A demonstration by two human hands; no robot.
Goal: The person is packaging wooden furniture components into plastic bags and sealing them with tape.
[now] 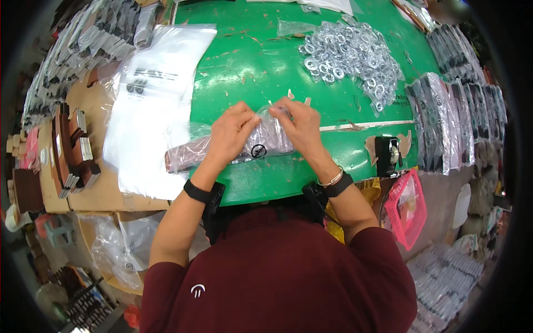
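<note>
Far left: stacked wrapped packages (100, 33), then brown slats (68, 150) grouped on cardboard. Next: clear bags (150, 116) in a flat, whitish pile, right edge lapping onto the green tabletop (244, 72). Centre: bagged brown item (269, 137), lying slightly aslant close to the near edge. Left hand (229, 133), fingers curled, thumb and forefinger apparently pinching film at the upper side; right hand (301, 125), just beside, likewise closed on film (exact grip partly hidden by the knuckles). Likely faults, by judgement: a split in the film, from too hard a pull between the two pinches; a crooked crease, from uneven tension; a slide toward the near edge, from a tug on slick wrapping. Position relative to hands: below and between both, left end reaching out past the left wrist, right end near the right wrist, upper film at the fingertips. Further right: heap of small bagged rings (347, 55), well apart from both hands; black device (383, 155), possibly a tape dispenser; pink basket (391, 208), lower down; upright wrapped packs (438, 122) in a row.
</note>
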